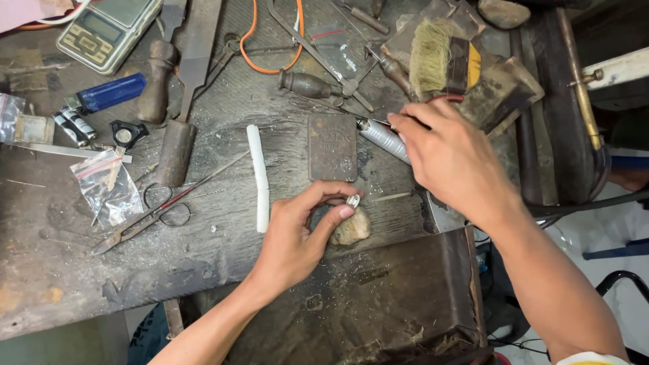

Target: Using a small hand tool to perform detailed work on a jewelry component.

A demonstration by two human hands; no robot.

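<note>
Over the workbench [61, 270], left hand [297, 233] fingers [341, 213] pinch a small silver piece [353, 200].

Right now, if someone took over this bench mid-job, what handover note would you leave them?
Left hand: fingers pinch a small silver piece, just above a tan lump on the workbench.
Right hand: gripping a silver rotary handpiece, tip not on the piece.
Nearby: dark metal block, white stick, scissors, brush.
Done: piece picked up, tool in hand. Left: bringing tool and piece together.
</note>
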